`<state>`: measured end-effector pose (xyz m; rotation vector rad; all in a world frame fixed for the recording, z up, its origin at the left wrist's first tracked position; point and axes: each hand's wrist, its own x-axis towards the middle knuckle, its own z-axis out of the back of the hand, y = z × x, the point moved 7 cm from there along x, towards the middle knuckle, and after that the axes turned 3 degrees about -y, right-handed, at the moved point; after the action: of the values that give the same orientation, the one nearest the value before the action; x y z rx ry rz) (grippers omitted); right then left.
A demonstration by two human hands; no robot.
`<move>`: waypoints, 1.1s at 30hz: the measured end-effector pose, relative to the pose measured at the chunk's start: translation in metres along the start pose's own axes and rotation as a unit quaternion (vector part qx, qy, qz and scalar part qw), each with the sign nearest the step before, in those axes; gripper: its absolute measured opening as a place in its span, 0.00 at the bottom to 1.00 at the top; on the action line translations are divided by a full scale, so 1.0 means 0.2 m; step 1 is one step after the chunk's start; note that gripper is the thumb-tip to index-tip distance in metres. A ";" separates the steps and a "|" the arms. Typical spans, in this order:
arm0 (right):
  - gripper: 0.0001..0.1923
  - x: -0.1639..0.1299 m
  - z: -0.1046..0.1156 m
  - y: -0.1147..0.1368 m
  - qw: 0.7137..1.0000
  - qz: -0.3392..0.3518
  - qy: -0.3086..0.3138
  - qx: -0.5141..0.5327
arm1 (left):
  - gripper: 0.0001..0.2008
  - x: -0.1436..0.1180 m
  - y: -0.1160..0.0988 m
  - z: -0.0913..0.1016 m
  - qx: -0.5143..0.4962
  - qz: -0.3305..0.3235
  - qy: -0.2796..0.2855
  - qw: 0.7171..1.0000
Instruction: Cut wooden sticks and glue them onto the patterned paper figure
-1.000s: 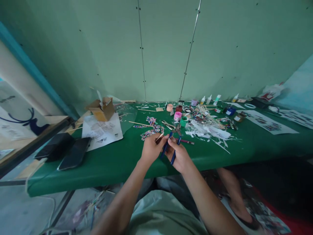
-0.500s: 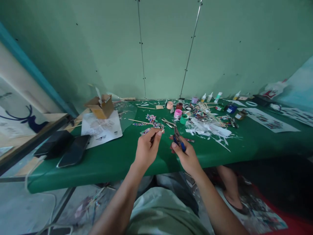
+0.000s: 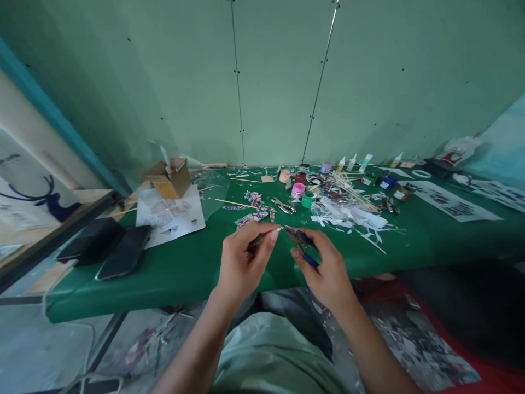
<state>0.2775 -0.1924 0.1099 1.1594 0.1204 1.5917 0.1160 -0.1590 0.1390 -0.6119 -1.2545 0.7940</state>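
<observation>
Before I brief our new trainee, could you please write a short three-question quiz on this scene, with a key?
1. Which hand holds the blue-handled pliers?
2. True or false: the left hand is empty.
3. Which of these is farthest to the person's left? (a) pink jar (b) green jar (c) cardboard box

Key:
1. The right hand.
2. False; it pinches a small pale piece.
3. c

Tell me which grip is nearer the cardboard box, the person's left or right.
Left. The left grip is in front of and to the right of the cardboard box; the right grip, holding blue-handled pliers, is farther right.
</observation>
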 end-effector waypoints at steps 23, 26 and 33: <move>0.15 0.00 0.01 0.01 1.000 -0.006 0.006 -0.026 | 0.09 -0.01 0.02 -0.01 0.011 0.007 0.006 1.000; 0.16 0.00 0.00 0.00 0.999 -0.006 0.010 -0.033 | 0.10 -0.01 0.02 -0.01 0.020 0.007 0.013 1.000; 0.14 -0.01 0.01 -0.02 0.997 0.011 0.000 -0.071 | 0.11 0.00 0.00 -0.01 0.056 0.005 0.034 0.998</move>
<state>0.2818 -0.1926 0.1067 1.0539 -0.0056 1.5933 0.1177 -0.1602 0.1390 -0.5507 -1.1383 0.8402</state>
